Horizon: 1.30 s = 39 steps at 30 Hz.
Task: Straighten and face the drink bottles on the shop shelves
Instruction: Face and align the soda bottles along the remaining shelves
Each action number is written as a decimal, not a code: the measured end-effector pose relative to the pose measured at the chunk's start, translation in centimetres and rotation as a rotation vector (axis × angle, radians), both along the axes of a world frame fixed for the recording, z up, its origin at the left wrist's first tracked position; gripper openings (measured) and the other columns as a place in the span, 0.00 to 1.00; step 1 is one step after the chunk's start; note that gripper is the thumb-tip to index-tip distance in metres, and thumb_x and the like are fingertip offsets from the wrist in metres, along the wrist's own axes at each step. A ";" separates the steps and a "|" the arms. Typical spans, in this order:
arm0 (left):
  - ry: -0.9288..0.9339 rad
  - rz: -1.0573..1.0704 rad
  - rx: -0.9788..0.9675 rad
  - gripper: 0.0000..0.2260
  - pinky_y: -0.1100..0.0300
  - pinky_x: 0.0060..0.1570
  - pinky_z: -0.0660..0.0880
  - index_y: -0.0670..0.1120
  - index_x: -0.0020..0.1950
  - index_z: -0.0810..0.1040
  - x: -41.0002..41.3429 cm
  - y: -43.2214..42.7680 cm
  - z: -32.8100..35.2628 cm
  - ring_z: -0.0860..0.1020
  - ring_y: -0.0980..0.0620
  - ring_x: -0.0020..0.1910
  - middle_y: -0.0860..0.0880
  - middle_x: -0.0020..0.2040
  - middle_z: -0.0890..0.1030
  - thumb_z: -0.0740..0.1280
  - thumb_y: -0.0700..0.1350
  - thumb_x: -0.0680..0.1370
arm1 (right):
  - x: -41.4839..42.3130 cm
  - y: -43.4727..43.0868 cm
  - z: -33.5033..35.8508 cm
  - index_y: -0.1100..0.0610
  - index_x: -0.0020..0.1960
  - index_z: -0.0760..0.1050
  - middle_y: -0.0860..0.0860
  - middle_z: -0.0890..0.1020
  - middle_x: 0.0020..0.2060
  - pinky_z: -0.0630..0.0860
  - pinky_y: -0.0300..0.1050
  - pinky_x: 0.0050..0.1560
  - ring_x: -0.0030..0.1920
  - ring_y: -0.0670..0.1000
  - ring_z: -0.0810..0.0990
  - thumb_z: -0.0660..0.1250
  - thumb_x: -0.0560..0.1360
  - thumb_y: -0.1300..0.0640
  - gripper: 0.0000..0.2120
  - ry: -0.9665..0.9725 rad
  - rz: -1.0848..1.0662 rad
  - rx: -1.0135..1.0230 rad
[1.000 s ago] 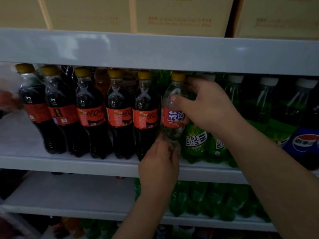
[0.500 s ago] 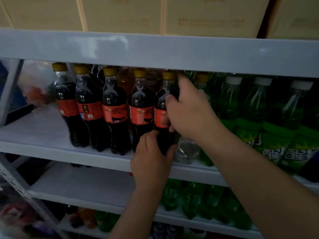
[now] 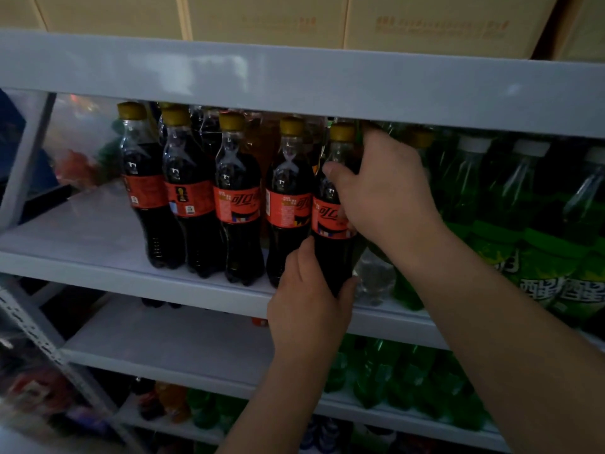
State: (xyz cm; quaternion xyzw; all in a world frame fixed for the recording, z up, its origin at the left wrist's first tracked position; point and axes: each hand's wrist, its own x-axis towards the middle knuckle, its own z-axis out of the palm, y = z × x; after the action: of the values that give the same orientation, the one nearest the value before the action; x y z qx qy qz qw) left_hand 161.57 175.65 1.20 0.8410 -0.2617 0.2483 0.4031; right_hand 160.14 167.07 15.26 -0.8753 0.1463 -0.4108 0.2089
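Dark cola bottle (image 3: 330,257) — left hand (image 3: 307,309) clamps its base, right hand (image 3: 383,191) its label.

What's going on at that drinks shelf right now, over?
Left hand grips rightmost cola bottle low, right hand higher. Label faces out. Clear bottle close beside it.

The cola bottles (image 3: 239,204) are clear glossy plastic with shiny labels (image 3: 236,204). At 3 o'clock, green bottles (image 3: 491,208) gleam alike. The shelf (image 3: 98,237) looks smooth painted metal; cartons (image 3: 262,18) at 12 o'clock, matt cardboard.
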 end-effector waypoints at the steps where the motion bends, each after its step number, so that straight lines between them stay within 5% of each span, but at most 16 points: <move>1: 0.003 -0.007 -0.003 0.36 0.51 0.37 0.78 0.43 0.71 0.67 0.1 0.0 -0.1 0.79 0.44 0.52 0.45 0.59 0.77 0.75 0.55 0.69 | 0.0 0.0 0.0 0.55 0.52 0.74 0.48 0.76 0.41 0.67 0.37 0.31 0.38 0.47 0.75 0.68 0.74 0.49 0.12 0.009 -0.028 -0.038; 8: -0.155 0.062 0.057 0.36 0.53 0.32 0.77 0.37 0.67 0.72 0.6 0.0 -0.5 0.80 0.43 0.44 0.43 0.49 0.80 0.78 0.52 0.65 | -0.3 -0.2 0.2 0.57 0.52 0.75 0.51 0.79 0.45 0.70 0.40 0.39 0.41 0.48 0.75 0.69 0.73 0.46 0.16 0.014 -0.044 -0.063; 14: -0.199 0.053 0.031 0.36 0.56 0.34 0.78 0.38 0.68 0.72 0.9 0.2 -1.0 0.80 0.44 0.46 0.44 0.51 0.81 0.78 0.54 0.66 | -0.9 0.2 -0.4 0.57 0.51 0.74 0.54 0.79 0.42 0.80 0.55 0.40 0.39 0.55 0.81 0.65 0.76 0.52 0.09 0.014 0.037 0.006; 20: -0.180 0.003 -0.053 0.26 0.61 0.37 0.76 0.43 0.60 0.77 1.5 1.5 -1.9 0.80 0.50 0.45 0.49 0.49 0.81 0.77 0.53 0.67 | -2.4 0.5 -1.0 0.55 0.59 0.75 0.47 0.78 0.45 0.72 0.38 0.47 0.42 0.44 0.76 0.62 0.77 0.57 0.11 -0.163 0.011 -0.079; 25: -0.168 -0.046 -0.002 0.19 0.62 0.35 0.76 0.41 0.56 0.81 1.8 1.1 -2.0 0.81 0.49 0.40 0.47 0.45 0.82 0.77 0.49 0.69 | -2.8 0.2 -1.4 0.56 0.67 0.72 0.51 0.80 0.57 0.79 0.53 0.52 0.47 0.53 0.82 0.62 0.77 0.57 0.18 -0.163 0.043 0.027; 30: -0.188 -0.052 -0.004 0.20 0.63 0.34 0.75 0.41 0.54 0.81 1.9 1.0 -2.2 0.81 0.50 0.39 0.48 0.44 0.82 0.77 0.50 0.68 | -3.0 -0.1 -1.9 0.56 0.66 0.73 0.50 0.81 0.56 0.79 0.53 0.51 0.47 0.52 0.82 0.63 0.77 0.57 0.18 -0.172 0.047 0.014; 35: -0.254 -0.003 -0.139 0.14 0.62 0.37 0.74 0.45 0.54 0.80 2.4 2.1 -2.4 0.80 0.52 0.43 0.50 0.46 0.80 0.70 0.52 0.73 | -2.6 0.9 -2.2 0.57 0.60 0.78 0.49 0.82 0.50 0.77 0.42 0.52 0.47 0.46 0.80 0.65 0.75 0.60 0.14 -0.262 0.082 -0.101; 39: -0.267 0.078 -0.199 0.14 0.66 0.42 0.71 0.43 0.56 0.78 3.8 2.9 -2.1 0.78 0.50 0.49 0.47 0.53 0.77 0.71 0.48 0.74 | -0.5 2.8 -1.1 0.58 0.65 0.73 0.51 0.80 0.54 0.72 0.34 0.52 0.49 0.47 0.79 0.62 0.78 0.59 0.16 -0.166 0.237 -0.131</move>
State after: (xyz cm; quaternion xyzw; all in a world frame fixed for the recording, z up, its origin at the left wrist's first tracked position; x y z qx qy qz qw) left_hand 165.41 178.55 -0.91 0.7661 -0.2542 0.3979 0.4360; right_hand 159.64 169.86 14.19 -0.8613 -0.0030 -0.4628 0.2099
